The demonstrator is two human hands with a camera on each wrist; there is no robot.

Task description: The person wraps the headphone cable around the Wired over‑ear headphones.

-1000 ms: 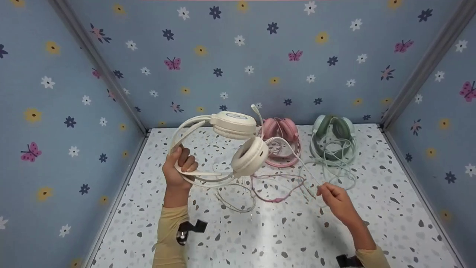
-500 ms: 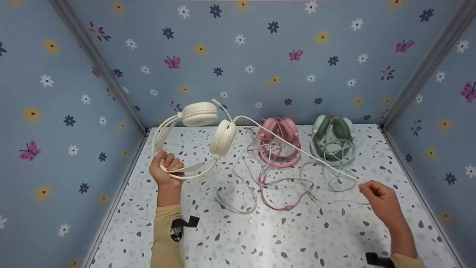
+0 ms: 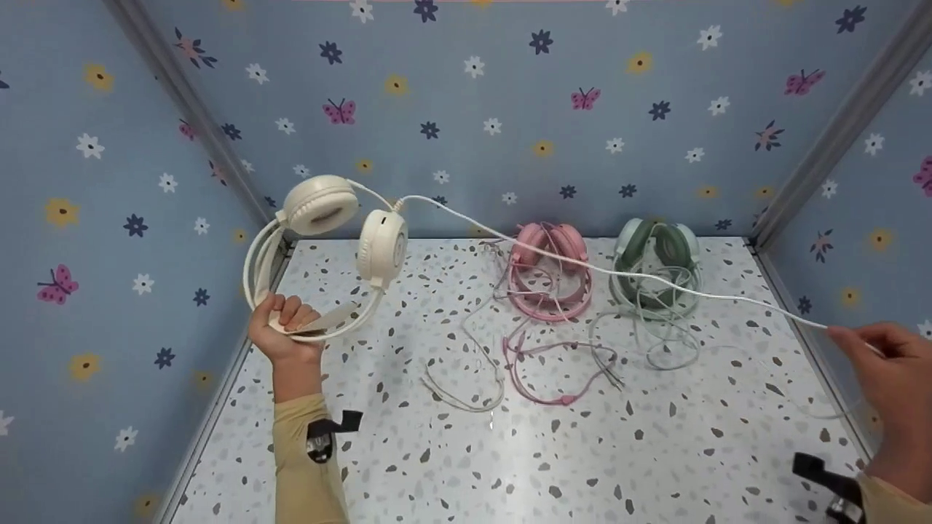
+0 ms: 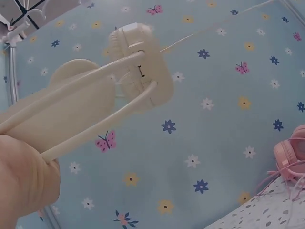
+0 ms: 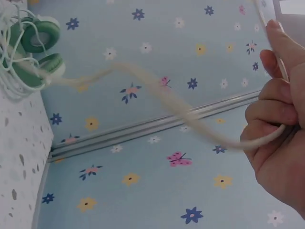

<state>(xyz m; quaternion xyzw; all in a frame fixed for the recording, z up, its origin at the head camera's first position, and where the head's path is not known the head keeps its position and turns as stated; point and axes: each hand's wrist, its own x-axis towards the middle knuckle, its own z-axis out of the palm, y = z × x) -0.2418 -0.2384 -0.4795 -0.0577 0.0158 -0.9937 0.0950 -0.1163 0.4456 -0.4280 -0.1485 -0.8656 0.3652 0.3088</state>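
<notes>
My left hand [image 3: 287,327] grips the headband of a pair of white headphones [image 3: 382,247], held up off the table at the left. In the left wrist view the headphones [image 4: 143,71] show their double-railed band running out from the fist [image 4: 26,179]. From one ear cup a white cable [image 3: 495,231] stretches rightward across the head view to my right hand [image 3: 888,371], which pinches it between thumb and fingers. In the right wrist view the cable [image 5: 167,98] passes through the curled fingers of that hand [image 5: 281,109], with a slack length trailing away.
Pink headphones [image 3: 550,269] and green headphones [image 3: 655,262] lie at the back of the speckled table [image 3: 510,466]. A pink cable [image 3: 564,400] and a pale cable [image 3: 477,407] lie loosely in front. Flowered blue panels [image 3: 466,109] wall the table on three sides.
My left hand has carried the white headphones left and turned them. My right hand has moved far right along with the cable, so a longer stretch of it now spans between the hands.
</notes>
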